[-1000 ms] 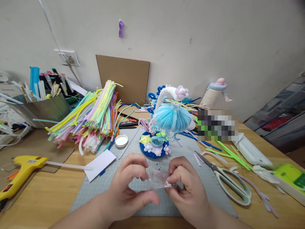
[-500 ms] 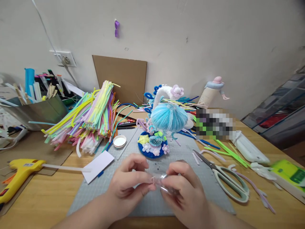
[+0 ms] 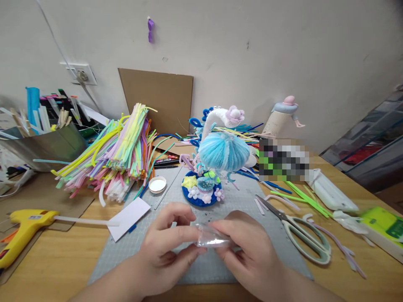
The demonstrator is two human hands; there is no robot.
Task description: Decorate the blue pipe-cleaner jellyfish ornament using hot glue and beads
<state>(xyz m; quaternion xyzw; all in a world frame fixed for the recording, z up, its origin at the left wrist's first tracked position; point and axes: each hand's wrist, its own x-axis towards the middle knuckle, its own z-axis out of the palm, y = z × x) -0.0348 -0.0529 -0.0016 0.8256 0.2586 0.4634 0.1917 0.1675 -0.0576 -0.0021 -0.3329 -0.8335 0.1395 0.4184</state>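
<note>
Both of my hands meet low in the middle over a grey cutting mat point(image 3: 126, 247). My left hand point(image 3: 165, 247) and my right hand point(image 3: 245, 251) pinch a small clear plastic bag point(image 3: 210, 239) between their fingertips; its contents are too small to make out. Just beyond the hands stands a pipe-cleaner craft piece point(image 3: 217, 159), a fluffy light-blue dome over a round blue base with small flowers and a yellow star.
A big heap of coloured pipe cleaners point(image 3: 116, 155) lies at the left. A yellow glue gun point(image 3: 22, 228) rests at the left edge, scissors point(image 3: 302, 235) at the right, a white card point(image 3: 129, 216) and a small white lid point(image 3: 157, 184) near the mat.
My hands have turned and folded the clear bag between them; it now lies more flat and rolled under my right fingers. The view has drifted slightly.
</note>
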